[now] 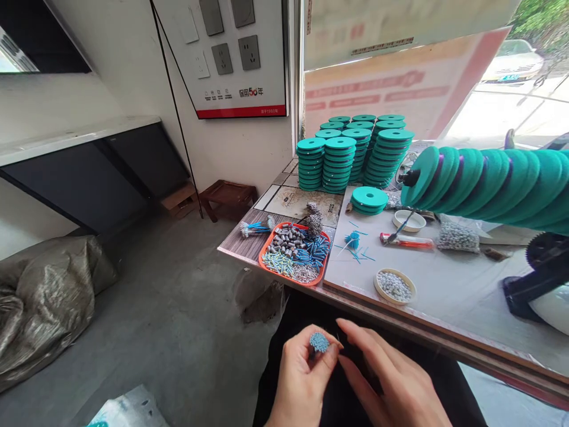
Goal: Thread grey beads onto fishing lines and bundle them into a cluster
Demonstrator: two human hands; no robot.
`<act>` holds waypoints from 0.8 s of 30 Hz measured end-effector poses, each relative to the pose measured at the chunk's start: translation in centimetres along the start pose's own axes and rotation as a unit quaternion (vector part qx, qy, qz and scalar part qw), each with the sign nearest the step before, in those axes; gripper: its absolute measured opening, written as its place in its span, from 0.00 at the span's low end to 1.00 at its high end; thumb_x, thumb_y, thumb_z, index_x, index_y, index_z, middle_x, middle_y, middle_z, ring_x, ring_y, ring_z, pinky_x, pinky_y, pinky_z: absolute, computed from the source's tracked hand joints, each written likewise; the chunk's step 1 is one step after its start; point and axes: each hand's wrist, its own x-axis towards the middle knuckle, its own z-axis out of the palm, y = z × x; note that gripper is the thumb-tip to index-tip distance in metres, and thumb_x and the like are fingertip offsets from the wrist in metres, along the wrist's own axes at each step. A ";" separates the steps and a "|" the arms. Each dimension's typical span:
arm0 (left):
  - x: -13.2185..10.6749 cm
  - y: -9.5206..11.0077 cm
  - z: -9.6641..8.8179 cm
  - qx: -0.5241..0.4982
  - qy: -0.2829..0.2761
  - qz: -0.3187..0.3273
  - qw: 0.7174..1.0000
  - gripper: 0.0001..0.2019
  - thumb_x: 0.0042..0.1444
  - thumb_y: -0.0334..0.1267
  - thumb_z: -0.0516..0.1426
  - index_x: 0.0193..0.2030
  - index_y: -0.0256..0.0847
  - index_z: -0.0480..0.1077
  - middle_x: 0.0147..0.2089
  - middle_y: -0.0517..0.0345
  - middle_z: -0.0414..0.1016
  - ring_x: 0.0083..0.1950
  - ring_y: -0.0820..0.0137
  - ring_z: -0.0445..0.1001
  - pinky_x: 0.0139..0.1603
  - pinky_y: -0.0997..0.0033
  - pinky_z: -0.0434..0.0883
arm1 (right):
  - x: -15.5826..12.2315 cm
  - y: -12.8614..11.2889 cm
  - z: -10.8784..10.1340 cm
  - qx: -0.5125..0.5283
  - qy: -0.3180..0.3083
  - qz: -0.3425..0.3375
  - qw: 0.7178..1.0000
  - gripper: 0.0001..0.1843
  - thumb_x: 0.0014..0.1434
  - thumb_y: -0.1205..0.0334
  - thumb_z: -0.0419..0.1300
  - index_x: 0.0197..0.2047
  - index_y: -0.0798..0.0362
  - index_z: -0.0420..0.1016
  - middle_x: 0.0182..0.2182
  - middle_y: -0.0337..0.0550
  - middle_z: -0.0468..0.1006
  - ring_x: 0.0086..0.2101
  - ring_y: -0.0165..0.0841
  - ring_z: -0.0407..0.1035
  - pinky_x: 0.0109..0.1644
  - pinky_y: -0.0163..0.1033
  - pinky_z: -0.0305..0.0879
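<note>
Above my lap, my left hand (306,373) is closed around a bundle of thin blue sticks (319,342), whose ends show above the curled fingers. Close beside it, my right hand (386,373) has its thumb and fingers apart, with the fingertips near the bundle. Nothing shows between them. On the table ahead stands an orange tray (262,254) holding small metal cylinders, blue striped pieces, pale green pieces and tiny beads. To its right are a loose cluster of blue sticks (352,239) and a round dish (414,292) of whitish beads.
Stacks of green discs (338,163) stand at the back of the table. A horizontal roll of green discs (484,181) overhangs the right side. A red-and-clear tool (406,240), a white dish (409,221) and a bag of beads (457,236) lie beneath. A low wooden stool (229,193) is by the wall.
</note>
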 end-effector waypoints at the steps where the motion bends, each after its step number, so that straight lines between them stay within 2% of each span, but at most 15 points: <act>1: -0.1 -0.1 -0.1 0.000 -0.004 -0.003 1.000 0.13 0.54 0.45 0.57 0.26 0.38 0.70 0.24 0.59 0.65 0.28 0.71 0.61 0.31 0.73 0.60 | 0.1 0.0 0.1 -0.017 0.004 -0.010 1.000 0.11 0.65 0.64 0.48 0.48 0.56 0.67 0.28 0.42 0.74 0.26 0.28 0.69 0.30 0.32 0.63; 3: -0.1 -0.2 -0.2 -0.024 0.003 -0.014 1.000 0.14 0.55 0.47 0.56 0.27 0.39 0.69 0.23 0.61 0.62 0.25 0.73 0.59 0.29 0.73 0.59 | 0.4 -0.1 0.2 -0.052 0.022 -0.024 0.998 0.10 0.65 0.64 0.49 0.38 0.54 0.70 0.22 0.39 0.71 0.21 0.28 0.65 0.27 0.33 0.59; 5: -0.1 -0.2 -0.2 -0.104 0.026 -0.011 0.994 0.14 0.55 0.47 0.56 0.27 0.39 0.69 0.24 0.60 0.64 0.27 0.72 0.61 0.31 0.73 0.61 | 0.8 -0.3 0.1 -0.071 0.027 -0.041 0.996 0.13 0.65 0.66 0.49 0.30 0.53 0.69 0.18 0.37 0.67 0.18 0.27 0.61 0.24 0.34 0.54; 7: -0.1 0.1 0.0 -0.220 0.034 -0.005 0.975 0.14 0.54 0.46 0.58 0.24 0.39 0.69 0.26 0.59 0.65 0.31 0.70 0.65 0.38 0.71 0.64 | 1.4 -0.6 -0.1 -0.069 0.009 -0.079 0.994 0.14 0.63 0.71 0.48 0.27 0.53 0.67 0.16 0.36 0.66 0.17 0.26 0.58 0.23 0.34 0.51; 9: 0.0 0.6 0.5 -0.336 0.031 -0.020 0.941 0.15 0.52 0.44 0.60 0.21 0.38 0.66 0.24 0.61 0.62 0.30 0.71 0.64 0.43 0.68 0.65 | 1.9 -0.9 -0.3 -0.062 -0.016 -0.118 0.991 0.15 0.61 0.74 0.47 0.25 0.53 0.65 0.15 0.34 0.64 0.16 0.26 0.55 0.22 0.34 0.49; 12: 0.1 1.7 1.0 -0.431 0.040 -0.071 0.899 0.15 0.49 0.40 0.63 0.19 0.38 0.64 0.20 0.66 0.54 0.21 0.78 0.53 0.31 0.73 0.64 | 2.2 -1.2 -0.4 -0.053 -0.027 -0.138 0.989 0.17 0.60 0.76 0.46 0.23 0.52 0.63 0.15 0.34 0.63 0.16 0.26 0.54 0.21 0.33 0.49; 14: 0.3 2.5 0.8 -0.436 0.072 -0.075 0.894 0.14 0.45 0.39 0.65 0.20 0.38 0.65 0.20 0.67 0.51 0.21 0.79 0.47 0.24 0.76 0.59 | 2.1 -1.1 -0.5 -0.055 -0.037 -0.137 0.988 0.17 0.61 0.76 0.45 0.23 0.52 0.62 0.15 0.34 0.63 0.16 0.26 0.54 0.21 0.33 0.49; 15: 0.5 3.0 0.3 -0.424 0.090 -0.059 0.899 0.14 0.44 0.40 0.65 0.19 0.38 0.64 0.20 0.67 0.50 0.21 0.78 0.46 0.22 0.77 0.58 | 1.9 -1.0 -0.5 -0.058 -0.041 -0.135 0.988 0.18 0.61 0.76 0.45 0.23 0.52 0.61 0.15 0.34 0.62 0.15 0.26 0.54 0.21 0.33 0.49; 17: 0.9 3.9 -1.1 -0.361 0.141 0.013 0.922 0.14 0.46 0.41 0.64 0.20 0.41 0.64 0.21 0.67 0.49 0.22 0.75 0.46 0.22 0.76 0.57 | 1.3 -0.7 -0.4 -0.053 -0.039 -0.116 0.991 0.17 0.61 0.75 0.45 0.23 0.52 0.61 0.15 0.34 0.62 0.15 0.26 0.54 0.20 0.33 0.49; 19: 1.6 4.7 -3.0 -0.202 0.180 0.100 0.958 0.12 0.53 0.42 0.58 0.22 0.44 0.63 0.22 0.66 0.50 0.23 0.73 0.47 0.23 0.74 0.57 | 0.8 -0.4 -0.4 -0.011 -0.024 -0.070 0.997 0.14 0.62 0.73 0.46 0.27 0.52 0.63 0.17 0.35 0.63 0.16 0.26 0.56 0.20 0.33 0.52; 20: 2.2 5.0 -3.8 -0.079 0.170 0.126 0.974 0.12 0.57 0.43 0.53 0.24 0.45 0.63 0.22 0.66 0.50 0.23 0.73 0.48 0.23 0.73 0.57 | 0.6 -0.3 -0.4 0.026 -0.020 -0.037 0.999 0.12 0.63 0.72 0.47 0.30 0.52 0.64 0.19 0.35 0.65 0.18 0.26 0.59 0.21 0.32 0.54; 21: 2.8 5.1 -4.6 0.048 0.141 0.137 0.979 0.12 0.59 0.44 0.50 0.26 0.44 0.64 0.22 0.66 0.51 0.22 0.73 0.49 0.22 0.73 0.57 | 0.4 -0.2 -0.5 0.066 -0.018 -0.002 0.998 0.09 0.63 0.70 0.47 0.33 0.53 0.65 0.21 0.36 0.66 0.19 0.26 0.61 0.23 0.31 0.57; 24: 5.0 5.5 -5.5 0.223 0.084 0.139 0.961 0.07 0.53 0.39 0.56 0.27 0.41 0.70 0.21 0.64 0.61 0.22 0.74 0.56 0.25 0.72 0.58 | 0.4 -0.1 -0.5 0.150 -0.024 0.082 0.985 0.06 0.64 0.67 0.49 0.37 0.51 0.65 0.24 0.36 0.68 0.22 0.25 0.64 0.25 0.29 0.61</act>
